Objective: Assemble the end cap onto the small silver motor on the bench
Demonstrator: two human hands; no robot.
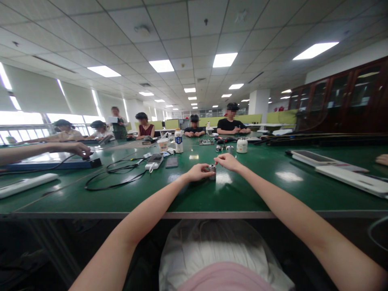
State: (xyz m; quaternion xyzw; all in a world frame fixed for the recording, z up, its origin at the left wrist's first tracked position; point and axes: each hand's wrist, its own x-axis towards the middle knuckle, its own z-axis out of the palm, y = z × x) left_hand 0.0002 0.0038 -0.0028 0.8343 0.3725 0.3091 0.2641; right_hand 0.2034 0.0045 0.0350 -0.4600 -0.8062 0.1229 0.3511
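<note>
A small silver metal cylinder (213,173), possibly a small motor, stands upright on the green table in front of me. My left hand (198,173) is closed around its left side, thumb and fingers against the metal. Just above and to the right of its top, my right hand (228,161) is closed in a pinch. Whatever is between those fingertips, if anything, is too small to make out. Beyond my hands lie several small metal parts (223,148) and a white jar (241,145).
Left of my hands are a phone-like device (154,160), a dark flat panel (171,162), a looped black cable (117,171), a cup (163,144) and a bottle (178,141). White long devices (351,180) lie right. A co-worker's hand (79,149) reaches over a blue bar (60,164).
</note>
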